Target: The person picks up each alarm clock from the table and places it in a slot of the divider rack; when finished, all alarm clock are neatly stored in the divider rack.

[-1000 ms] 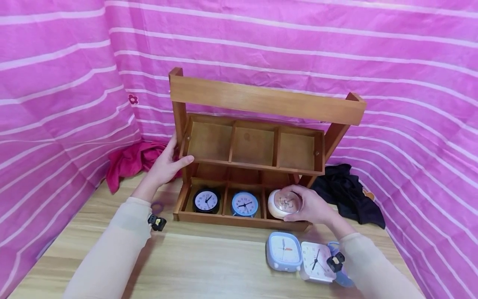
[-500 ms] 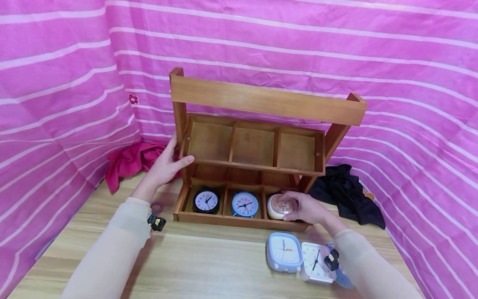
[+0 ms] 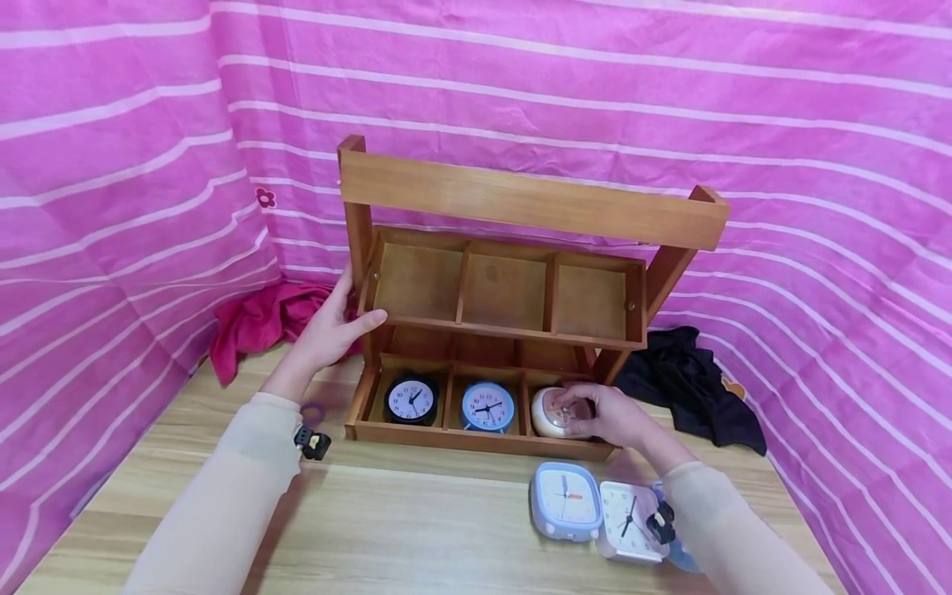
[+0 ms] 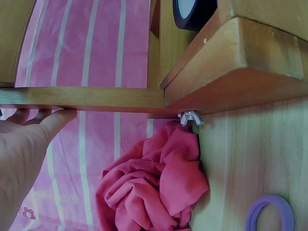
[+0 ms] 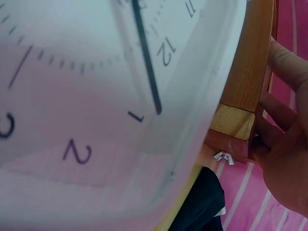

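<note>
A wooden two-tier rack (image 3: 506, 198) stands on the table, with three compartments in each tray. My left hand (image 3: 327, 335) rests on its left side, fingers along the side post and thumb over the front edge of the upper tray. My right hand (image 3: 606, 413) holds a round white-rimmed clock (image 3: 549, 411) with a brownish face in the lower right compartment, partly hidden by the fingers. A black round clock (image 3: 411, 400) lies in the lower left compartment and a blue round clock (image 3: 487, 406) in the lower middle one.
In front of the rack lie a light-blue square clock (image 3: 567, 501) and a white square clock (image 3: 628, 521); another blue item (image 3: 684, 558) is half hidden by the right sleeve. Red cloth (image 3: 260, 318) and black cloth (image 3: 687, 388) flank the rack. A purple ring (image 4: 270, 214) lies at left.
My right hand and the round brown-faced clock have settled lower into the right compartment, and the clock's face has turned slightly. The left hand has stayed in place.
</note>
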`<state>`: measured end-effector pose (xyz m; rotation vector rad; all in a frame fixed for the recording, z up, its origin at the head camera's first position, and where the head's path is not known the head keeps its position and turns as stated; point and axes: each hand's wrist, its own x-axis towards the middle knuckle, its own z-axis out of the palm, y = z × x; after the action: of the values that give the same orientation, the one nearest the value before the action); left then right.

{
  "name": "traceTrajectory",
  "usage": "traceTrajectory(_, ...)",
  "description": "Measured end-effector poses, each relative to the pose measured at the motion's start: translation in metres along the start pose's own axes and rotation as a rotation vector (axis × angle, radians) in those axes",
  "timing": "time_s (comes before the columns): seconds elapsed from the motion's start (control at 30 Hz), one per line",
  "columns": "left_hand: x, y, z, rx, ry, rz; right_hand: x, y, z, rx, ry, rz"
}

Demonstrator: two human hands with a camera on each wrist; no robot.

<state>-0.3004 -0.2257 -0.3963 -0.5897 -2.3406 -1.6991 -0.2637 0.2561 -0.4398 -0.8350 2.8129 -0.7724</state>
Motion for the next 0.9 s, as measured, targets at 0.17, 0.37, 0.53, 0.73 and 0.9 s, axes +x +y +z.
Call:
traceTrajectory(0.17,0.000,0.001,0.000,-0.002,0.004,0.004,-0.003,-0.014,-0.012,-0.052,-0.037,-0.027)
traceTrajectory(0.37,0.000,0.002,-0.001,-0.003,0.005,0.001,-0.023,-0.047,-0.025,-0.135,-0.035,-0.058)
traceTrajectory(0.53,0.000,-0.001,0.001,-0.014,0.002,0.009,-0.056,-0.071,-0.017,-0.176,-0.083,-0.084)
traceTrajectory(0.73,0.000,0.001,0.002,-0.006,-0.001,0.002,-0.084,-0.077,-0.003,-0.153,-0.133,-0.010)
traceTrajectory(0.9,-0.001,0.002,0.001,-0.011,-0.001,0.009,-0.092,-0.070,0.010,-0.151,-0.095,-0.028)
